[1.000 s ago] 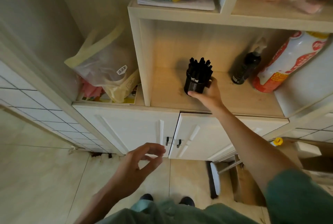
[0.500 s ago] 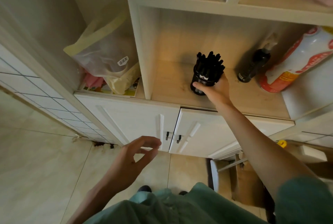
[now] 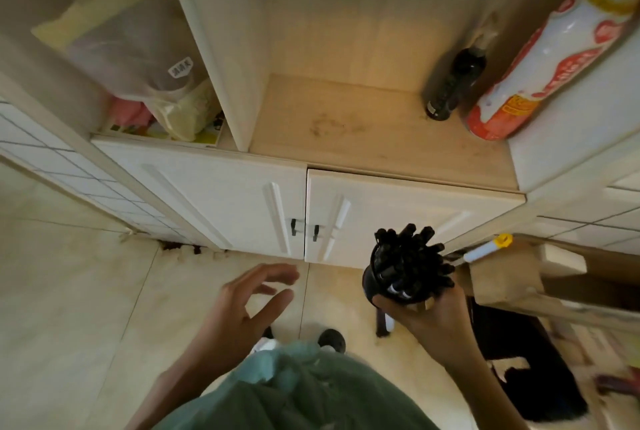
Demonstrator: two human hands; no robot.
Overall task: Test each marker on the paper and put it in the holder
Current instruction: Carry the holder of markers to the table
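The right hand [image 3: 434, 312] is gripping the holder [image 3: 391, 282] from below, fingers curling round its base and lower wall. The holder is black and is carrying a tight bunch of black markers [image 3: 410, 253] whose caps are fanning out above its rim. It is hanging in the air in front of the cabinet [image 3: 398, 208], below the level of the shelf [image 3: 363, 132] and just right of the two door handles [image 3: 304, 230]. It is tilting, with the markers leaning toward the cabinet.

The left hand [image 3: 242, 298] is holding nothing; its fingers are spreading loosely, slightly bent, with the thumb apart from them. It is hovering left of the holder, well apart from it, also in front of the cabinet doors.

On the shelf, at the right end, a dark bottle [image 3: 450, 90] is standing just beside a large red and white bottle [image 3: 540, 62] that is leaning against the side wall. Left of the cabinet's upright panel a plastic bag [image 3: 138, 59] is sitting. To the right of the holder, a white marker with a yellow cap [image 3: 488, 248] is lying on a cardboard box [image 3: 505, 277].
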